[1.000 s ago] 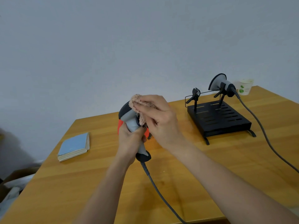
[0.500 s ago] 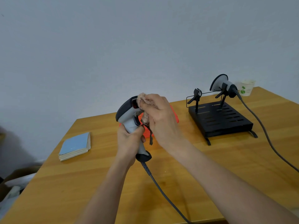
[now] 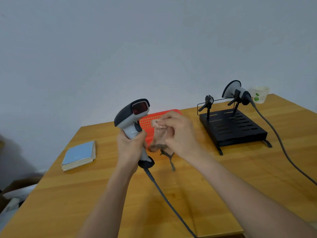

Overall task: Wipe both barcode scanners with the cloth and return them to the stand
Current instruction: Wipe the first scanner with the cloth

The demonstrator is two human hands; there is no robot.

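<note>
Pulled away to the right since half a second ago: right hand [image 3: 178, 133], now apart from the grey-and-black handheld barcode scanner [image 3: 132, 121] instead of pressed against its head, fingers curled round the bunched pinkish cloth [image 3: 160, 133] with a dark checked strip dangling below. Exposed now as well: the scanner's red window, facing right and slightly toward the camera. Gripped upright by its handle in the left hand [image 3: 129, 148], held above the middle of the wooden table [image 3: 214, 194], with a grey cable [image 3: 164, 196] trailing from its base toward the near edge. Behind both hands, flat on the table, a red perforated plastic tray [image 3: 151, 119]. Farther right, a black slotted metal stand [image 3: 233, 129] with two upright clips: left clip vacant, right clip carrying a second grey barcode scanner [image 3: 235, 91], its own cable running off to the right. Just beyond that, at the far right corner, a white paper cup [image 3: 260, 96] with green print. Near the left edge, a blue-covered booklet [image 3: 78, 155] lying flat.
</note>
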